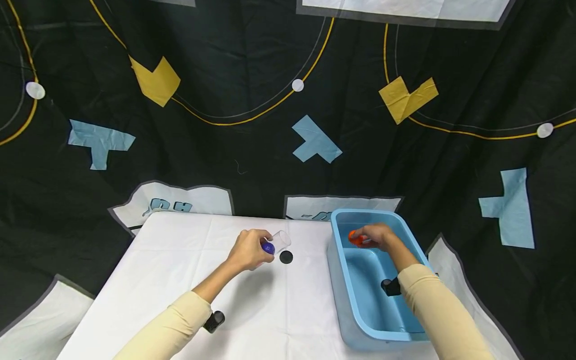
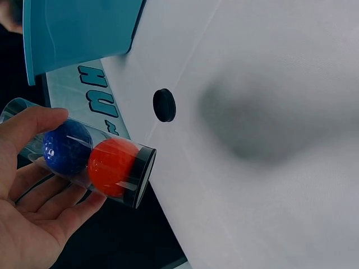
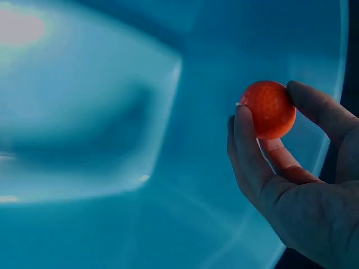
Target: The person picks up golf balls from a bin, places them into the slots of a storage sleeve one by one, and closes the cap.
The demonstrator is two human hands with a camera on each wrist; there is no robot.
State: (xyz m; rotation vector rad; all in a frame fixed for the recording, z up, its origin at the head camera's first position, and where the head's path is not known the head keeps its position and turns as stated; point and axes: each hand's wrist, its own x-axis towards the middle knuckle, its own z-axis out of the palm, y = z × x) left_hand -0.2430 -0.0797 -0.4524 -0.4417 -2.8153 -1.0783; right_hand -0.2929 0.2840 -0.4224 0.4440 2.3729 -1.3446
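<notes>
Orange ball [image 3: 269, 109] over blue bin [image 1: 339, 287]

I see the right hand [image 3: 297, 202] pinching that ball. Above the white table [image 1: 171, 255], the left hand [image 1: 249, 249] curls round a tilted clear tube [image 1: 281, 240] containing a blue ball [image 2: 67, 147] and a red-orange ball [image 2: 112, 167]; a black disc [image 1: 286, 257] lies nearby.

Wore a cream left sleeve [image 1: 168, 322] and matching right sleeve [image 1: 443, 312], creased, stopping short of a bare left hand [image 1: 249, 250] and bare right hand [image 1: 379, 236]. Carried a black round-ended camera [image 1: 214, 321] beside the left sleeve, a similar black camera [image 1: 390, 286] beside the right one.
</notes>
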